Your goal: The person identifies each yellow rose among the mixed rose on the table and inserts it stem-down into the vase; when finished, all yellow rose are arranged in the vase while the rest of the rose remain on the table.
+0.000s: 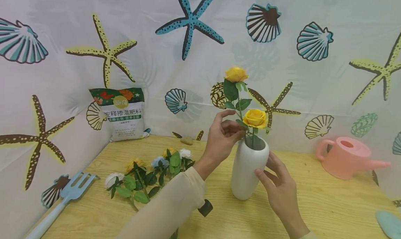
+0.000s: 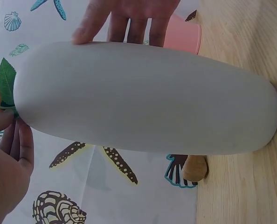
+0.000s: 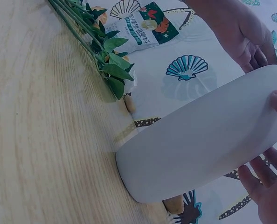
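A tall white vase (image 1: 249, 172) stands on the table with two yellow roses in its mouth. The upper rose (image 1: 236, 74) rises well above the lower rose (image 1: 255, 118). At the rim, my left hand (image 1: 223, 136) pinches a green rose stem between thumb and fingers; in the left wrist view a leaf (image 2: 7, 81) shows just above that grip. My right hand (image 1: 280, 188) holds the vase's right side near the top, its thumb on the front and its fingers round the far side. The stems' lower ends are hidden inside the vase.
Several loose roses (image 1: 141, 176), white, yellow and blue, lie left of my left sleeve. Behind them stands a fertilizer bag (image 1: 126, 115). A light-blue hand fork (image 1: 67, 197) lies far left, a pink watering can (image 1: 346, 159) stands right, and a brown stone (image 1: 187, 140) sits by the backdrop.
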The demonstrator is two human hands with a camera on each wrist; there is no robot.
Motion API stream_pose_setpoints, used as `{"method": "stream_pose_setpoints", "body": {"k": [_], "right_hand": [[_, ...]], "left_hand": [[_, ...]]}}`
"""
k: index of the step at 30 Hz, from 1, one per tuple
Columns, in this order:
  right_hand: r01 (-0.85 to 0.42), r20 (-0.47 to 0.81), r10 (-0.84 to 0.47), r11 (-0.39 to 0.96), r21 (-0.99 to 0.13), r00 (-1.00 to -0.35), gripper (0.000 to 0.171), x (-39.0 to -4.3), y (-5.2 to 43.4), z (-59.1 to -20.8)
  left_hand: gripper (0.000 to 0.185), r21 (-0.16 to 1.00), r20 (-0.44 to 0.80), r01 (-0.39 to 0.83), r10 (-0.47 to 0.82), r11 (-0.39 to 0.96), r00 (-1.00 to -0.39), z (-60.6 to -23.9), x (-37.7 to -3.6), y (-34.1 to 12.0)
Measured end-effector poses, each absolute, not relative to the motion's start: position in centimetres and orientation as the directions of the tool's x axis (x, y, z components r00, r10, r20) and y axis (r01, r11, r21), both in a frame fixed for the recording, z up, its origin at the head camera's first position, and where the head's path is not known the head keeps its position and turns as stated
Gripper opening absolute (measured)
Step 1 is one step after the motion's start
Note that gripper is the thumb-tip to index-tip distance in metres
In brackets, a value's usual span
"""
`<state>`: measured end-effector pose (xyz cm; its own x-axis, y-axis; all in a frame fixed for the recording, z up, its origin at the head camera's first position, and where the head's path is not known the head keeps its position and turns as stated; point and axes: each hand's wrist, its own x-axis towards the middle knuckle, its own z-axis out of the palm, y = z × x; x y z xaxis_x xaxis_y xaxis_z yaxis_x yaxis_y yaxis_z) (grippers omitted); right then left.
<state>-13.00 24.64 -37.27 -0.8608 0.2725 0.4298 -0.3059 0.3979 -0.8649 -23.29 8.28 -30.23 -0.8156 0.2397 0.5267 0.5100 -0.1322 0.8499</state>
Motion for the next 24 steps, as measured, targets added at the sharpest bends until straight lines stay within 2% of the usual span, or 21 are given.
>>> {"method": "stream_pose_setpoints", "body": {"k": [6,13,24], "right_hand": [[-0.306,0.429,0.268,0.399,-0.864,-0.863,0.059,-13.00,24.66,-37.27],[-0.298,0.424,0.275,0.400,-0.867,-0.863,0.059,-13.03,24.69,-37.26],[-0.298,0.426,0.279,0.403,-0.865,-0.860,0.060,-12.97,24.81,-37.34]], "left_hand": [[0.060,0.858,0.514,0.494,0.245,-0.144,-0.822,-30.17,-23.26,8.10],[0.037,0.859,0.511,0.501,0.225,-0.105,-0.829,-30.12,-23.26,7.94],[0.019,0.884,0.467,0.456,0.199,-0.104,-0.861,-29.63,-23.35,7.61]]}}
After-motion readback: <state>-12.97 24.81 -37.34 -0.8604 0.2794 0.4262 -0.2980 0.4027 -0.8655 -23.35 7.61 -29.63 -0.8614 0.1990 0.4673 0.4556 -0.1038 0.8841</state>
